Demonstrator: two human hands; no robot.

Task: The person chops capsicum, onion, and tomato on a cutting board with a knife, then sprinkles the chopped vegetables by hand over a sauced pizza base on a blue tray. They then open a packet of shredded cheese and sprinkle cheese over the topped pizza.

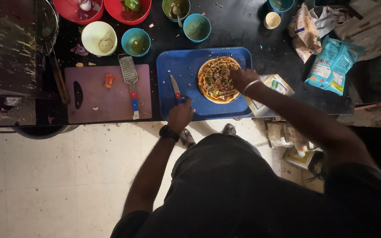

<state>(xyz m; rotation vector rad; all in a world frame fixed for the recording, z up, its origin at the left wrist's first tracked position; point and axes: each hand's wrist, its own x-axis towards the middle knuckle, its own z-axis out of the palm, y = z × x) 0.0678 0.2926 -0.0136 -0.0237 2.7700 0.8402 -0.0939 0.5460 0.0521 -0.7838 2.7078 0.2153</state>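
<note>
1. In the head view, a round flatbread [217, 80] lay on a blue tray [186, 66] at the near edge of a dark surface [243, 26]. Its top was thickly covered with chopped bits in green, red and pale tones, and a golden rim showed around the edge.
2. The right hand [242, 77] rested over the far right part of the flatbread, fingers curled down onto the topping; whether it pinched anything could not be told. A thin bangle sat on that wrist.
3. The left hand [181, 115] lay on the near edge of the tray, loosely closed, with one finger stretched forward; it touched the tray and gripped nothing that could be seen. A dark watch circled its wrist.
4. A small knife [175, 88] with a red handle lay on the tray just left of the flatbread, its near end close to the left hand.
5. Left of the tray sat a pinkish cutting board [106, 101], with a flat grater [129, 79] and a red scrap on it.
6. Beyond these stood several bowls [136, 42], red, cream and teal.
7. Crumpled packets [334, 64] lay to the right.
</note>
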